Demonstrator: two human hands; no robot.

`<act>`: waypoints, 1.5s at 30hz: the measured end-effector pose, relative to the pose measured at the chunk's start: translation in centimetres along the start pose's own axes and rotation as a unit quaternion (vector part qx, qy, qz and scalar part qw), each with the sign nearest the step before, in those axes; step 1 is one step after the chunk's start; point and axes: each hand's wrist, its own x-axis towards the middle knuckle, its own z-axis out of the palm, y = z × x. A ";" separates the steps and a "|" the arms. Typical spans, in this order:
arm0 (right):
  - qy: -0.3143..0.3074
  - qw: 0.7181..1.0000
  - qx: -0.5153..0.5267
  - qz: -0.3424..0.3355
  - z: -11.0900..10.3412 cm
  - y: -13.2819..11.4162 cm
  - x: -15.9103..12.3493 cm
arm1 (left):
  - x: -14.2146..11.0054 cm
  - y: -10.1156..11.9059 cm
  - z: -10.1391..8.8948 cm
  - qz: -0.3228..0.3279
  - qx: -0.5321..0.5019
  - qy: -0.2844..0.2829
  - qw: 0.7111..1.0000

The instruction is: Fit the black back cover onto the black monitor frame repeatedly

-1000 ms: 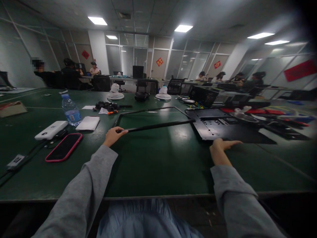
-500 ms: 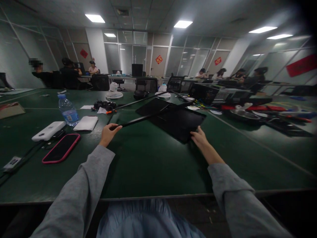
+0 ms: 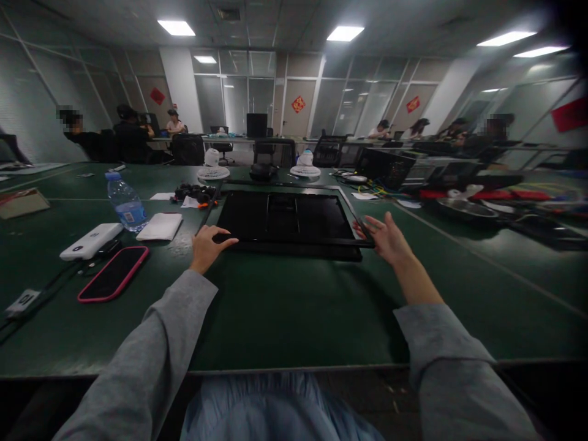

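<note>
My left hand (image 3: 209,248) pinches the near-left corner of a thin black rectangular bezel (image 3: 298,241) between thumb and fingers. The bezel is held above the table. Beneath it lies a black shallow panel (image 3: 321,214) with a recessed middle section, like a monitor back cover; its near edge shows under the bezel's near bar. At the near-right corner is my right hand (image 3: 388,240), open, thumb raised and fingers stretched out against or just behind the bezel's right bar. Whether those fingers bear any of its weight I cannot tell.
On the green table (image 3: 294,318), left, are a water bottle (image 3: 126,205), a white pad (image 3: 160,227), a white power bank (image 3: 92,241) and a pink-edged phone (image 3: 114,274). Two small white fans (image 3: 213,168) stand behind. A metal pan (image 3: 466,210) and cables lie right. People sit beyond.
My right hand has brought the black panel leftward from the right, turned it and laid it under the bezel, then moved to the bezel's right corner. My left hand keeps its pinch.
</note>
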 end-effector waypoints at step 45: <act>0.066 0.920 -0.363 -0.134 2.7 6.7 1.0 | 1.5 -6.0 1.6 -0.224 0.010 0.006 0.974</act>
